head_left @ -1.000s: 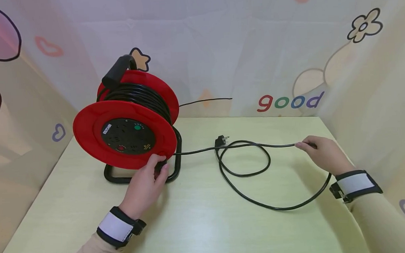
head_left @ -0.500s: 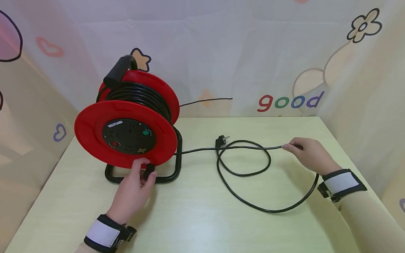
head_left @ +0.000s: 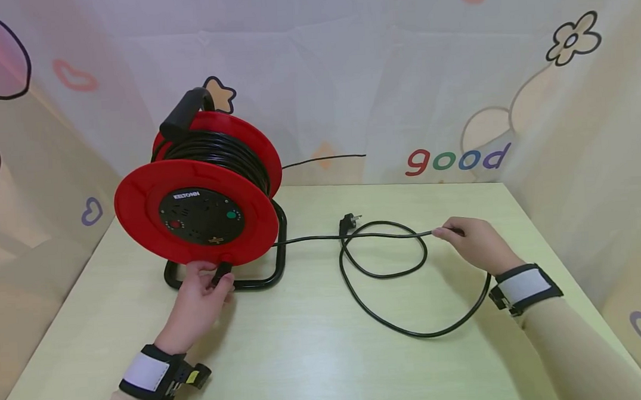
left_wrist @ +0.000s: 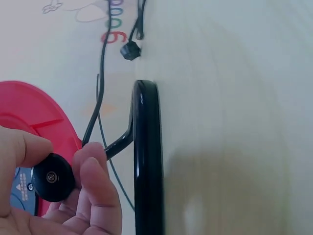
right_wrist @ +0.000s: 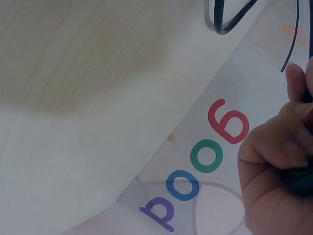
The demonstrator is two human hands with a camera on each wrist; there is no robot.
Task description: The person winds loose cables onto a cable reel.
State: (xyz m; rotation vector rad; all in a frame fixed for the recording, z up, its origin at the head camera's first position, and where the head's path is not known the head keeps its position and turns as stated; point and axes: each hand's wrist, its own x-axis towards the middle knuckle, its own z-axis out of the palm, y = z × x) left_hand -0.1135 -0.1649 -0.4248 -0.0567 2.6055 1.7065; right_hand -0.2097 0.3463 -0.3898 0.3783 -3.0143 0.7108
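Note:
A red cable reel (head_left: 198,174) with black cable wound on it stands at the left of the table in the head view. My left hand (head_left: 188,316) pinches the black crank knob (head_left: 221,272) at the bottom of its front disc. In the left wrist view, the knob's round end (left_wrist: 54,178) shows between thumb and fingers. Off to the right, my right hand (head_left: 478,244) grips the black cable (head_left: 389,235), which runs fairly straight to the reel. Most of that grip is cut off at the edge of the right wrist view, where curled fingers (right_wrist: 274,156) show.
Slack cable (head_left: 420,335) loops over the table between the hands, ending in a black plug (head_left: 346,224) near the middle. The reel rests on a black tube frame (head_left: 282,249) and has a handle (head_left: 185,113) on top. A printed curtain (head_left: 337,92) hangs behind the table.
The reel's front disc has turned clockwise; my left hand moved left along the bottom with the knob. My right hand, still gripping the cable, has come left toward the reel.

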